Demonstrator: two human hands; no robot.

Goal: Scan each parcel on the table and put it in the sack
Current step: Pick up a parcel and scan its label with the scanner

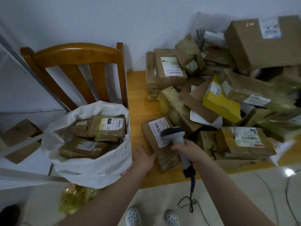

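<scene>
Grips a handheld barcode scanner (176,137) in the right hand (187,150), fingers wrapped round the handle, forearm reaching in from the lower right, scanner head tipped down over the white label (157,129) of a flat cardboard parcel (166,159). Steadies that parcel with the left hand (145,158), palm down on the wooden table (136,98), fingers fairly straight against the parcel's near left edge, clasping nothing. Keeps both hands close, one on each side of the parcel's near end.

Lying flat near the table's front left corner, just in front of a jumbled heap of parcels (228,88), among them a yellow box (219,103). Standing left of the table against a wooden chair (73,51): a white sack (91,167), mouth rolled open, packed with taped parcels (105,126). Trailing from the scanner's base to the floor: a dark cable (192,185).
</scene>
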